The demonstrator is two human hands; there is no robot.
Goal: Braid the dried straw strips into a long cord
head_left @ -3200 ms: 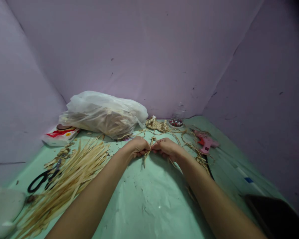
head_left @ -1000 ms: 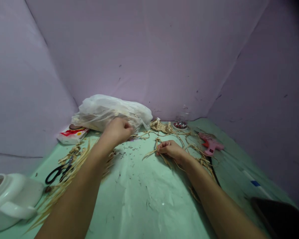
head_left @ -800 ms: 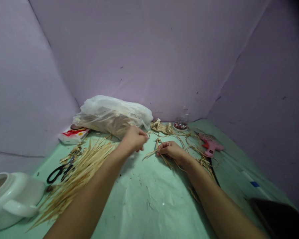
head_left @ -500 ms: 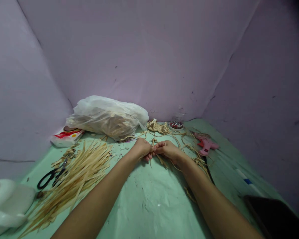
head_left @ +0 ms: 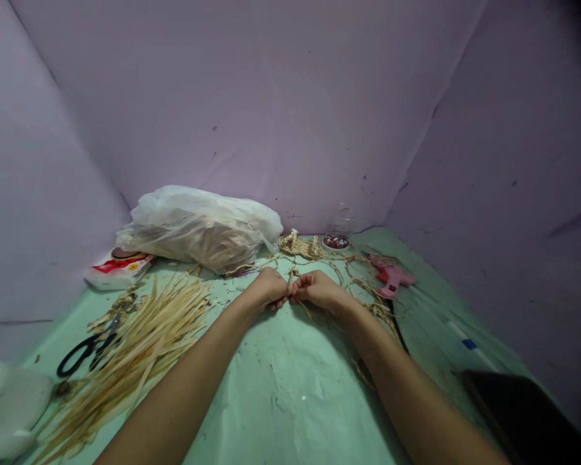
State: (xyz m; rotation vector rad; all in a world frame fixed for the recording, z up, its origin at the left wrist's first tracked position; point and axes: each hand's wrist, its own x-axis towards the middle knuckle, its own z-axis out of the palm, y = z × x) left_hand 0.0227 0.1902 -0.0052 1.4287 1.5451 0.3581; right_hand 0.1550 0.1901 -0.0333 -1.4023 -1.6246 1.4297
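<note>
My left hand (head_left: 271, 289) and my right hand (head_left: 318, 290) meet near the middle of the green table cover (head_left: 275, 381). Both are closed on the plaited end of a cord of dried plant fibre (head_left: 293, 276), thumbs and fingertips pinching it from either side. Its short knotted end points away from me, and loose strand ends hang under my fingers, partly hidden. More of the twisted cord (head_left: 368, 287) lies in loops beyond and beside my right hand. A fan of flat, pale fibre strips (head_left: 159, 336) is spread out to the left of my left hand.
Black-handled scissors (head_left: 84, 352) lie beside the strips, near a white container (head_left: 14, 407). Behind are a stuffed plastic bag (head_left: 208, 226), a red-and-white packet (head_left: 121, 270), a small woven sandal (head_left: 300, 245) and a jar of beads (head_left: 336, 240). To the right are a pink glue gun (head_left: 394, 276) and a dark flat object (head_left: 518, 413).
My left hand has come from beside the plastic bag back to the cord, where it meets my right hand. My right hand has kept its pinch on the cord. The view has shifted slightly.
</note>
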